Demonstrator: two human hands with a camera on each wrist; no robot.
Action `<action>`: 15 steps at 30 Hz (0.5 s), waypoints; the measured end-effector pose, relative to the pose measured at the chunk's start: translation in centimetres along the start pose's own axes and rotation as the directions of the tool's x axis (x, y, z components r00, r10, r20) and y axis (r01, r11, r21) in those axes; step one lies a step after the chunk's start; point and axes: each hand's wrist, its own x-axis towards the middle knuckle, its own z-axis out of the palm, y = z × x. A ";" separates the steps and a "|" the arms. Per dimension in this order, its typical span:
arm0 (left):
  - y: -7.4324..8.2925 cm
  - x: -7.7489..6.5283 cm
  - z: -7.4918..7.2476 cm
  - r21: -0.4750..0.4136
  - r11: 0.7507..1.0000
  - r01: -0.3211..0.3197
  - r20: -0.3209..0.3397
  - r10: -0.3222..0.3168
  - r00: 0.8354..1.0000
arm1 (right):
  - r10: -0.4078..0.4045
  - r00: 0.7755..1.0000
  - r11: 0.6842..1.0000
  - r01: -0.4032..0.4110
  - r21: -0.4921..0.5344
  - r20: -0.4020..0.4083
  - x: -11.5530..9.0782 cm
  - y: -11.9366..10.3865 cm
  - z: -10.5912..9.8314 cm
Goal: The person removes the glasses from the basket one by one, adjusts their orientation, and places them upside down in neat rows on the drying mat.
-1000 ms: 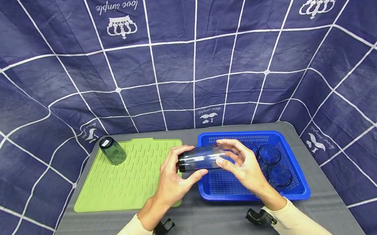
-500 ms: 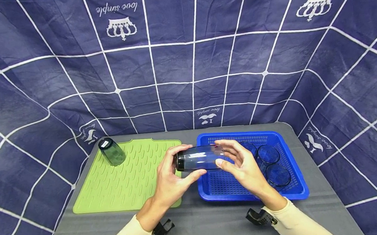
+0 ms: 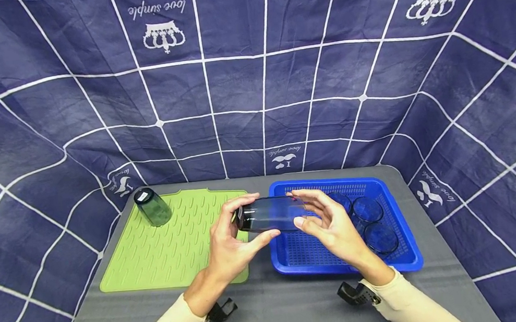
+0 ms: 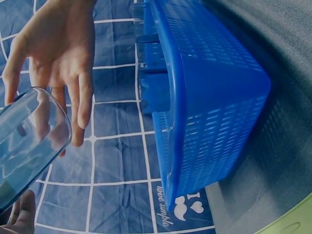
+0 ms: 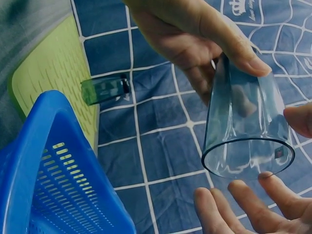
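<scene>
A clear, blue-tinted drinking glass [image 3: 270,215] lies on its side in the air between both hands, mouth toward the right. Its thick dark base sits in my left hand [image 3: 229,245], thumb along the near side and fingers over the far side. At the rim, my right hand [image 3: 333,226] pinches the glass between thumb and fingertips. The right wrist view shows the open mouth of the glass [image 5: 243,122] and a small red mark [image 5: 279,152] close to the rim. In the left wrist view, the right fingers [image 4: 84,100] extend past the rim.
Below the right hand stands a blue perforated basket [image 3: 293,271] holding several glasses [image 3: 381,238]. A green ribbed mat [image 3: 174,264] lies on the grey table [image 3: 274,311] at left, with an upside-down dark green glass [image 3: 155,209] at its far left corner. A blue checked cloth [image 3: 240,84] surrounds the table.
The held glass and both hands have drifted slightly left. The glass has turned a little, its bright reflections fading. The green glass and basket have stayed put.
</scene>
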 end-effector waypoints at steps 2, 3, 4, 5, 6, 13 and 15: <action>0.0 0.2 -0.2 0.018 0.999 -0.030 -0.002 0.030 1.000 | -0.001 1.000 1.000 0.001 -0.001 0.006 0.1 -0.1 0.0; 0.0 0.3 -0.2 0.029 0.999 -0.044 -0.002 0.044 0.999 | -0.004 1.000 1.000 0.004 -0.002 0.007 0.1 -0.1 0.0; 0.0 0.3 -0.3 0.039 0.998 -0.054 -0.002 0.054 0.999 | -0.006 1.000 1.000 0.006 -0.006 0.009 0.1 -0.1 -0.1; 0.0 0.4 -0.4 0.045 0.997 -0.063 -0.003 0.063 0.998 | -0.006 1.000 1.000 0.006 -0.011 0.009 0.1 -0.1 -0.1; 0.1 0.4 -0.4 0.049 0.996 -0.071 -0.005 0.071 0.997 | -0.004 1.000 1.000 0.004 -0.018 0.006 0.1 -0.2 -0.2; 0.0 0.9 -0.9 0.041 0.994 -0.097 -0.028 0.098 0.995 | -0.020 1.000 0.998 0.019 -0.065 -0.012 0.3 -0.5 -0.8; 0.0 1.0 -1.1 0.040 0.995 -0.096 -0.036 0.098 0.995 | -0.028 0.999 0.997 0.027 -0.076 -0.017 0.3 -0.6 -1.0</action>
